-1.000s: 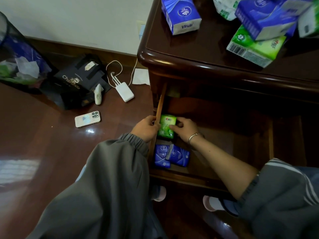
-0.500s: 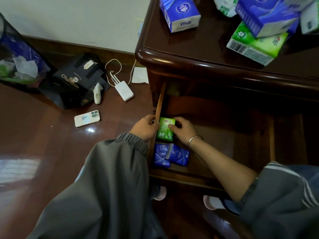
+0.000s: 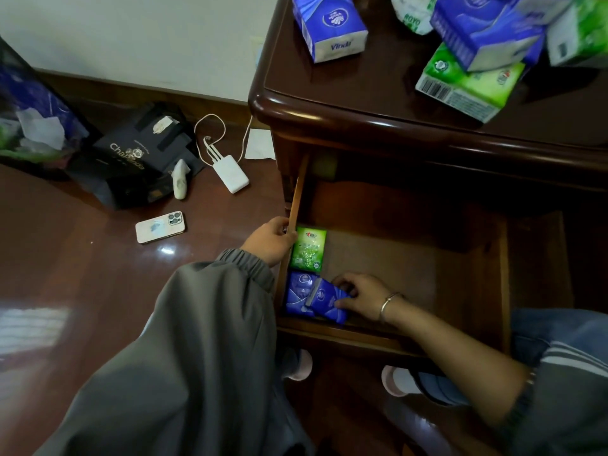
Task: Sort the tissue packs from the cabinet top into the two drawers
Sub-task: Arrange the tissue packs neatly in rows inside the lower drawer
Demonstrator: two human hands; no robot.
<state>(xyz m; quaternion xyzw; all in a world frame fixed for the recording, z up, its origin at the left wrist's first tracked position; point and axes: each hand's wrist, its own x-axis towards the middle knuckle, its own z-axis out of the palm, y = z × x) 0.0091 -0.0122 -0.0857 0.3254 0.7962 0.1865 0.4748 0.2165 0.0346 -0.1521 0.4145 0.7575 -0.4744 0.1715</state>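
A dark, glossy wooden cabinet (image 3: pixel 378 103) stands against a pale wall with a wooden skirting board, on a polished reddish-brown floor (image 3: pixel 82 274) that mirrors a bright window patch at the left. The drawer (image 3: pixel 411 264) is pulled out beneath the rounded cabinet top, its bare wooden bottom mostly uncovered. Inside it, against the left wall, a small green tissue pack (image 3: pixel 308 248) lies flat, with two small blue packs (image 3: pixel 316 297) just in front of it near the drawer's front edge, one overlapping the other at a tilt. The right hand (image 3: pixel 362 296), a thin bracelet at its wrist, rests in the drawer with thumb and fingers closed around the right edge of the tilted blue pack. The left hand (image 3: pixel 271 240), coming out of a grey elastic-cuffed sleeve, curls its fingers over the drawer's left side wall, gripping it. On the cabinet top lie larger packs: a blue and white one (image 3: pixel 329 26) reading "Vinda", a green and white one (image 3: pixel 467 85) showing a barcode, another blue one (image 3: pixel 487 31) stacked over it, and a white pack whose green letters seem to read "ROYO". On the floor sit a black paper bag (image 3: pixel 138 159) printed "ChaPanda", a white power bank (image 3: pixel 230 177) with a looped cable, a phone (image 3: pixel 160 227) lying face down, and a scrap of white paper (image 3: pixel 260 144). Writing on the small packs is too small to read.
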